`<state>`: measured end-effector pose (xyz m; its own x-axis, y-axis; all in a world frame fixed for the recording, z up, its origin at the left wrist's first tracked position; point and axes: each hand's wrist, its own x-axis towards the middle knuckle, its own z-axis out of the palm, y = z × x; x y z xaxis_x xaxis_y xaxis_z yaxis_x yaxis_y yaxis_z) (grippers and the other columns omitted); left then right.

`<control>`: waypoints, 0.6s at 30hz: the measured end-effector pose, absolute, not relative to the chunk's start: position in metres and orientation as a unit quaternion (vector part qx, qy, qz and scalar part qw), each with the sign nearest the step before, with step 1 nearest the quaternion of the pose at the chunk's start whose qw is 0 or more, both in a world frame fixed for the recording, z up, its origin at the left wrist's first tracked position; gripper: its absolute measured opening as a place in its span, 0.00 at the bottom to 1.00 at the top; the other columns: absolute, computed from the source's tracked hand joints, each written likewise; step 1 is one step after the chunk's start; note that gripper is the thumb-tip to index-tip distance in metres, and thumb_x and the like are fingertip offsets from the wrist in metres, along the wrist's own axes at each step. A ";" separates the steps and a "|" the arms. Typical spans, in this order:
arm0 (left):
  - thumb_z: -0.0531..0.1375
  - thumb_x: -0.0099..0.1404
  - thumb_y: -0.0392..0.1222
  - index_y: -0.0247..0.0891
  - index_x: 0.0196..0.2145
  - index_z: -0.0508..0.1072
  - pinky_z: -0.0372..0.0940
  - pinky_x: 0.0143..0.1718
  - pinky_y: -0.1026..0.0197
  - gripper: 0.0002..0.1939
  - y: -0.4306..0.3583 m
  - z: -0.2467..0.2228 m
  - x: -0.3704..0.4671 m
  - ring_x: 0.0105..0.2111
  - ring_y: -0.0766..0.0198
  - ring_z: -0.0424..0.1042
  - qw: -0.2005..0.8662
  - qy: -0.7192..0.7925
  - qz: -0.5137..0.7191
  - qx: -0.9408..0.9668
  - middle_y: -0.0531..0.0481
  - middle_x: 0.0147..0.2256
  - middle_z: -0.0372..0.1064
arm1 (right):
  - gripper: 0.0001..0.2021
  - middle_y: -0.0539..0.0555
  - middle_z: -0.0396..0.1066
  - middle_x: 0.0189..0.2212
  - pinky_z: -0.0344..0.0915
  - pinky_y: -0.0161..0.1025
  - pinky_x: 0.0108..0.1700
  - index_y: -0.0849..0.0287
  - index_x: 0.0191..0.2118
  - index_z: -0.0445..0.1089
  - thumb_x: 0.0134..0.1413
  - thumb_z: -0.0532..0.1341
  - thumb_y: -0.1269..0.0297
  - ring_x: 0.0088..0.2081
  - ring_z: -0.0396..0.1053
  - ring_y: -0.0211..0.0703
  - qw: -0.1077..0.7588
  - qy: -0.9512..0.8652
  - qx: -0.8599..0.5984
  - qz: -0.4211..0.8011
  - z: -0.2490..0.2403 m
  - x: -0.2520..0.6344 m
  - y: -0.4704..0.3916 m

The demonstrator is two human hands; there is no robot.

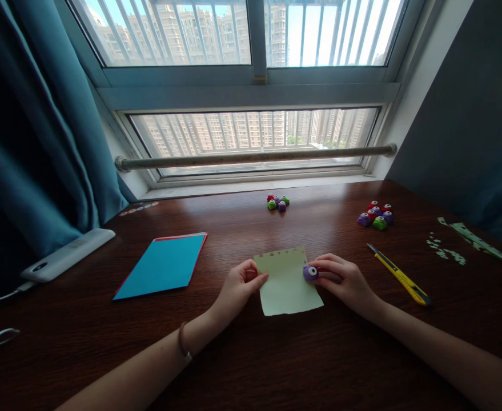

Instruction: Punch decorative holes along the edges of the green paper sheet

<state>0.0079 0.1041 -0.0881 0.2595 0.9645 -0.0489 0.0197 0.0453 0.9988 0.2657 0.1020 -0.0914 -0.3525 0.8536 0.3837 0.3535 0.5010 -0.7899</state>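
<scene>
A pale green sheet of paper (285, 288) is in front of me, with a row of small punched shapes along its top edge. My left hand (239, 288) pinches the sheet's left edge between thumb and fingers. In my right hand (345, 282) is a purple craft punch (310, 273) with a white eye-like button, gripped at the sheet's right edge. Whether paper sits inside its slot cannot be made out. Small pale green cutouts (443, 250) are scattered to the right.
A yellow utility knife (402, 278) lies right of my right hand. Coloured punches stand in a far middle group (278, 202) and a right group (377, 216). Green paper strips (476, 240) lie far right, blue paper (165, 265) left, and a white power strip (68, 254) by the curtain.
</scene>
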 end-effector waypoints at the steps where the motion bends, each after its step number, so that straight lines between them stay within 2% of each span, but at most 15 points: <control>1: 0.62 0.54 0.43 0.36 0.26 0.61 0.56 0.23 0.68 0.12 0.104 -0.088 0.008 0.23 0.68 0.65 0.570 0.444 0.413 0.554 0.53 0.24 0.69 | 0.12 0.53 0.64 0.41 0.65 0.37 0.45 0.55 0.43 0.69 0.50 0.60 0.69 0.42 0.66 0.41 0.407 -0.761 -0.394 0.316 -0.093 0.266 0.102; 8: 0.59 0.56 0.44 0.37 0.27 0.62 0.59 0.26 0.66 0.10 0.102 -0.090 0.009 0.26 0.65 0.67 0.524 0.460 0.385 0.604 0.52 0.26 0.68 | 0.12 0.53 0.68 0.38 0.65 0.37 0.44 0.56 0.41 0.71 0.48 0.61 0.70 0.40 0.67 0.42 0.379 -0.780 -0.401 0.296 -0.089 0.265 0.102; 11: 0.57 0.58 0.45 0.37 0.28 0.64 0.59 0.29 0.63 0.09 0.101 -0.093 0.007 0.28 0.63 0.66 0.444 0.494 0.355 0.658 0.52 0.27 0.67 | 0.11 0.53 0.69 0.37 0.65 0.37 0.42 0.57 0.40 0.71 0.47 0.62 0.70 0.39 0.67 0.42 0.368 -0.785 -0.408 0.287 -0.086 0.264 0.102; 15: 0.57 0.57 0.45 0.38 0.25 0.65 0.57 0.30 0.61 0.09 0.100 -0.091 0.006 0.28 0.61 0.63 0.281 0.550 0.304 0.725 0.52 0.26 0.63 | 0.10 0.53 0.69 0.36 0.65 0.37 0.38 0.58 0.39 0.71 0.48 0.61 0.68 0.36 0.67 0.41 0.346 -0.780 -0.424 0.304 -0.086 0.265 0.103; 18: 0.58 0.56 0.43 0.39 0.23 0.63 0.56 0.32 0.60 0.09 0.099 -0.087 0.007 0.31 0.59 0.62 0.216 0.559 0.283 0.749 0.52 0.26 0.62 | 0.10 0.53 0.69 0.36 0.65 0.37 0.36 0.58 0.39 0.71 0.47 0.62 0.67 0.35 0.67 0.41 0.335 -0.779 -0.427 0.313 -0.086 0.265 0.104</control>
<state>0.0069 0.0988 -0.0873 0.2140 0.9596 0.1825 0.7150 -0.2812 0.6401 0.2651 0.1041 -0.0857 -0.4106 0.8758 0.2539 0.4561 0.4384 -0.7745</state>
